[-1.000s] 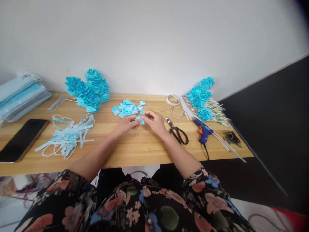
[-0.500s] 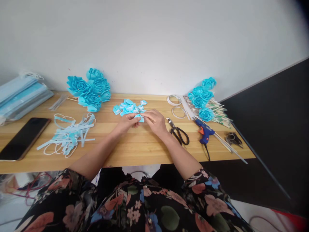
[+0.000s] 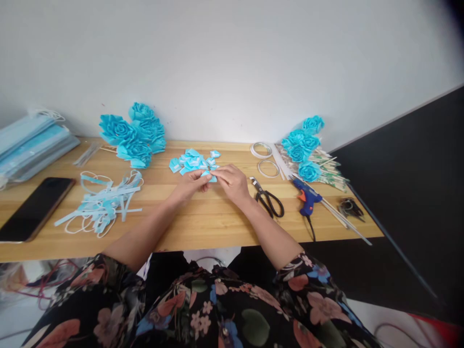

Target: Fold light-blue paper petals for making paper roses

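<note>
Left hand (image 3: 188, 186), right hand (image 3: 234, 182) pinching blue folded piece (image 3: 212, 177) between fingertips, just before petal pile (image 3: 190, 161); long axis too small to tell.

A single view is given, taken from the person's head and aimed forward and down. The wooden table (image 3: 203, 227) is seen from its near edge. The white wall (image 3: 232, 63) fills the upper half of the frame, and the floral clothing (image 3: 217, 309) lies along the bottom. The left hand (image 3: 188, 186) and right hand (image 3: 234, 182) are caught at arm's length, at the centre, pinching a small blue piece (image 3: 211, 177).
</note>
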`<state>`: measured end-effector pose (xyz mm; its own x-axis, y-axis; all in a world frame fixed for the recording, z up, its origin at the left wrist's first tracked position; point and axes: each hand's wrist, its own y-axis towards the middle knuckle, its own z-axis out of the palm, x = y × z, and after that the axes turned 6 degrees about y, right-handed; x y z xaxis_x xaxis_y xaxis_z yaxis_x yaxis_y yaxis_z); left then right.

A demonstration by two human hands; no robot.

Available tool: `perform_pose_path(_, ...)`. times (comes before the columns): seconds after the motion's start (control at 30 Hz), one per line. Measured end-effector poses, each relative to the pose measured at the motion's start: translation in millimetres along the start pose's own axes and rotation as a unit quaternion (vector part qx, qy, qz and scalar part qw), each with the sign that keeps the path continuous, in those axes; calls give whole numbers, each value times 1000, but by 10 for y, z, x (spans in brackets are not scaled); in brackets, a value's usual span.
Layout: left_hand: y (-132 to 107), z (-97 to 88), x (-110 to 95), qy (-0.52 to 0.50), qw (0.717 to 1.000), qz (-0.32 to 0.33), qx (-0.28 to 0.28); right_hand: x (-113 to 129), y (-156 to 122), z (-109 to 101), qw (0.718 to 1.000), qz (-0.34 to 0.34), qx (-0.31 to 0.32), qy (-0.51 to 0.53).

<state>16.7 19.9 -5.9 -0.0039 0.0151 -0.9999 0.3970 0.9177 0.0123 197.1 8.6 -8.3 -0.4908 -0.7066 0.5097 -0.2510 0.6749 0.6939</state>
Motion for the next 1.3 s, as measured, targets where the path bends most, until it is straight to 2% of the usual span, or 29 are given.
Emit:
perform_pose_path(0.2,14,0,23,-7,1000,-11,-10,13,-7,13,999,30,2,42)
perform_pose_path(0.27,17,0,15,-8,1000,-9,-22,28,-1,12,992,78,-8,102)
perform_pose_path(0.33,15,-1,2,-4,1000,-4,-31,36,10,6,969,163,-12,186)
perform_pose_path(0.43,7,-2,-21,11,999,7,-29,37,31,-7,915,281,-1,289)
perform_pose_path(0.53,-2,-4,-41,32,999,15,-26,49,49,-17,886,326,22,329)
perform_pose_path(0.67,-8,-4,-63,54,998,16,-30,87,62,-26,882,329,37,335)
perform_pose_path(0.97,14,11,-43,74,997,0,-29,82,58,-17,907,309,34,283)
perform_pose_path(1.17,29,2,-8,71,997,14,-34,92,58,-23,902,294,44,314)
perform_pose_path(1.3,28,4,-8,79,996,15,-46,102,59,-15,905,299,52,299)
